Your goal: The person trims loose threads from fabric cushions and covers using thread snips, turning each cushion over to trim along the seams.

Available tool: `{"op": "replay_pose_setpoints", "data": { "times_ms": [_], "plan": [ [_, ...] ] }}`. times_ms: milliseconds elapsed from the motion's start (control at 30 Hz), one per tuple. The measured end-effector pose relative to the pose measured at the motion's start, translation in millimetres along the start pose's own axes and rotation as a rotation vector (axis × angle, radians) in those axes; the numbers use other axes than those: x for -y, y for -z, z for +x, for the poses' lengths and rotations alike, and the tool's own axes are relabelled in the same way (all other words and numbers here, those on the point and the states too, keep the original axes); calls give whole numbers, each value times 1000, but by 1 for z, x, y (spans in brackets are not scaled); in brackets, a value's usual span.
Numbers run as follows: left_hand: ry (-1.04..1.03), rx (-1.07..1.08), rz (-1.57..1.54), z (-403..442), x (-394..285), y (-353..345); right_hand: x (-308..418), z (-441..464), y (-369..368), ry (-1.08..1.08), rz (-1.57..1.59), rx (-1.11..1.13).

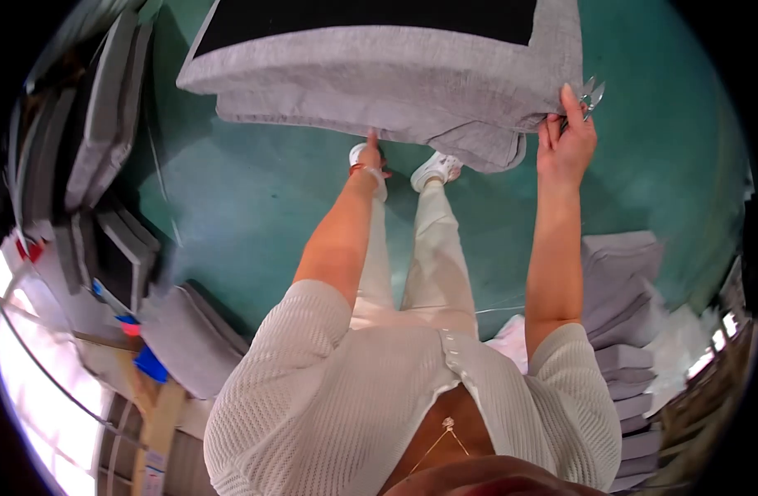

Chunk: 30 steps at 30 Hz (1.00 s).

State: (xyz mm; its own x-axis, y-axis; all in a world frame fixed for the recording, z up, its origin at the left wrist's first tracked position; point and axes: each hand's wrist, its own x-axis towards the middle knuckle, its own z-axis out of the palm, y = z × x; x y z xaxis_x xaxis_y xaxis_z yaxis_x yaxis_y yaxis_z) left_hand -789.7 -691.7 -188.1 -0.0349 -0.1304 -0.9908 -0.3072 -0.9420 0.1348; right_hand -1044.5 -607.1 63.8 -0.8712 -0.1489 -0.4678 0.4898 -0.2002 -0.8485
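Straight ahead of the body, cut off by the top of the view: a grey upholstered panel (387, 62), seen against the green floor (255, 207). Shows a flat black face (379, 21), bordered along the near side and right end by grey fabric. Filling inside hidden by that fabric. Trails a loose grey flap (474, 147) from the near edge, bunched and folded toward the right corner. At that corner, right hand (567, 149) curled around scissors (595, 97), blades parted, one digit laid straight up against the panel. Near the middle of the flap's edge, left hand (370, 157) with one finger extended to it; cannot tell whether pinching or only touching. Just below, white shoes (432, 172). Farther out, on the left, grey padded panels (106, 124) stacked on edge, with a grey cushion (193, 343) leaning nearer. On the right, a grey pile (618, 281), and beside it translucent plastic (676, 355), bag or sheet, contents too blurred to make out.
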Motion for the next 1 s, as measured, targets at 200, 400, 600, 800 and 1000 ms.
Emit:
{"op": "replay_pose_setpoints", "data": {
  "times_ms": [200,400,600,800,1000],
  "plan": [
    [43,188,-660,-36,-22,-53,22,-33,-102,61,-48,224],
    [-316,-311,-820,-44,-109,-57,31,-40,-147,-19,-205,338],
    [-460,64,-667,-184,-116,21,110,-47,-158,-87,-228,452],
    [-626,457,-541,-352,-61,33,215,-46,-35,-159,-108,205],
    [-352,584,64,-286,62,28,94,17,210,-325,-137,-382]
  ]
}}
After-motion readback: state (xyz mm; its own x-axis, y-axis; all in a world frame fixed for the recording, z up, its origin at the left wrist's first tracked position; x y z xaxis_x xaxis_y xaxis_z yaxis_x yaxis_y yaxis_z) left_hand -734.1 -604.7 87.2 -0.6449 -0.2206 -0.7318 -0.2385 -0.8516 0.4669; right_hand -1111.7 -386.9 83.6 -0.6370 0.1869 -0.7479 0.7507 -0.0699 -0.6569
